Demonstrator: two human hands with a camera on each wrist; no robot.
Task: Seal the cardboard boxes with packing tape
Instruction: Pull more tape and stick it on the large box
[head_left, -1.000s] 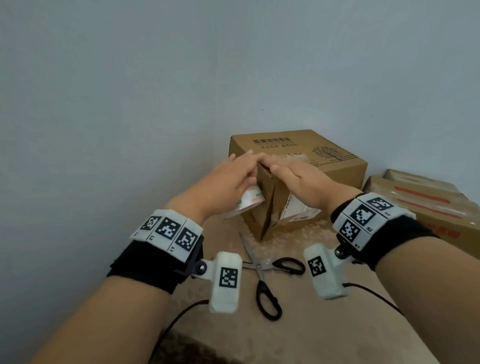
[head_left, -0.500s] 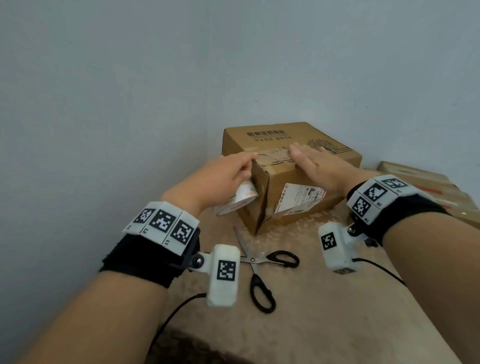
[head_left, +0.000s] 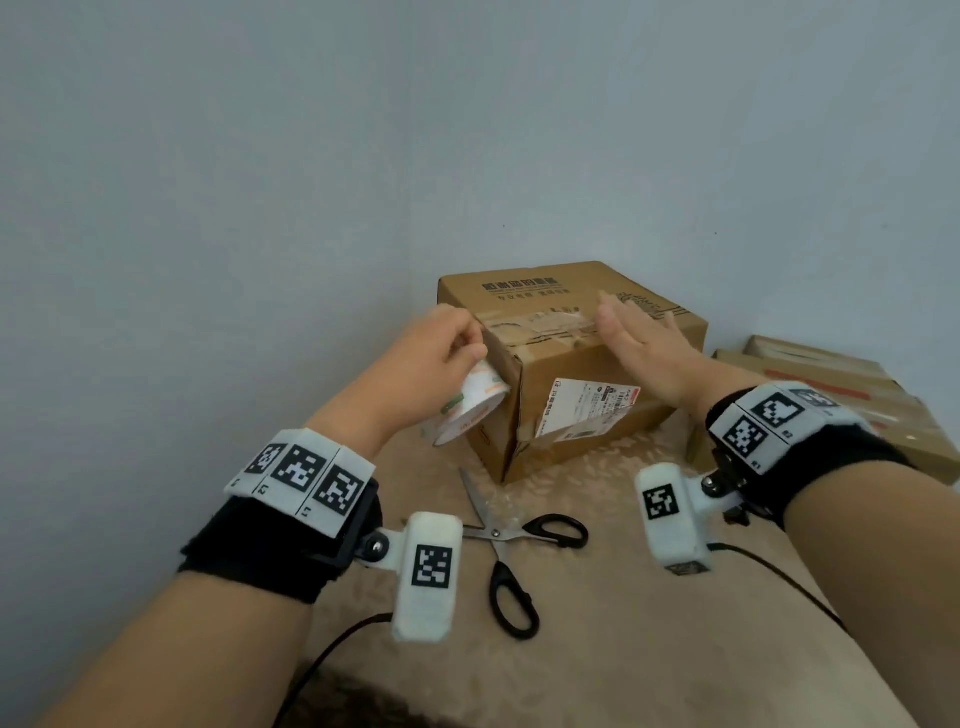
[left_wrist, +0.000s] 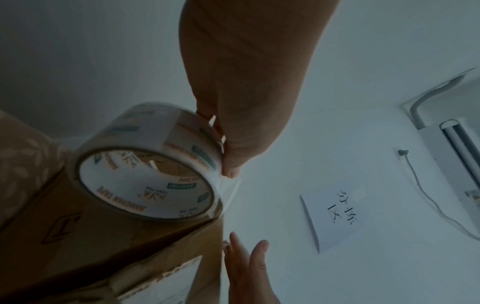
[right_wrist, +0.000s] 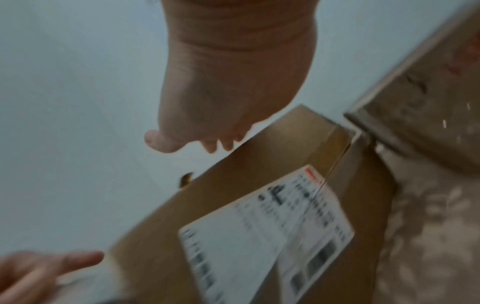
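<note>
We read "JIANGYUAN TAPE" inside the tape roll (left_wrist: 145, 185); the wall sheet (left_wrist: 335, 218) bore "分拣区". Shipping label (head_left: 587, 410) print was illegible.

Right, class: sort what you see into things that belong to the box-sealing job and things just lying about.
In the job:
cardboard box
tape roll, held by the left hand
right hand, flat over the box top
scissors

Lying about:
flat boxes at right
wall notice
</note>
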